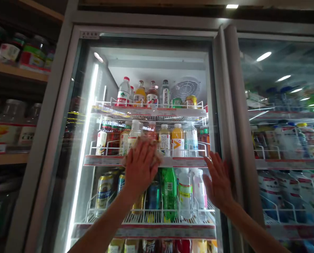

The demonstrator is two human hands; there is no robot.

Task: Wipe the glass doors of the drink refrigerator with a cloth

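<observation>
My left hand (139, 167) presses a beige cloth (154, 154) flat against the glass door (75, 140) of a lit drinks fridge, fingers spread over the cloth at about the second shelf. My right hand (218, 181) lies open and flat on the same glass near the door's right frame (220, 105), fingers stretched upward, holding nothing. Behind the glass stand bottles (178, 140) and cans (104, 189) on white wire shelves.
A second glass-door fridge (285, 140) with drinks stands to the right. On the left, wooden shelves (17, 72) carry jars and containers. A fan grille (185, 88) shows at the top back of the fridge.
</observation>
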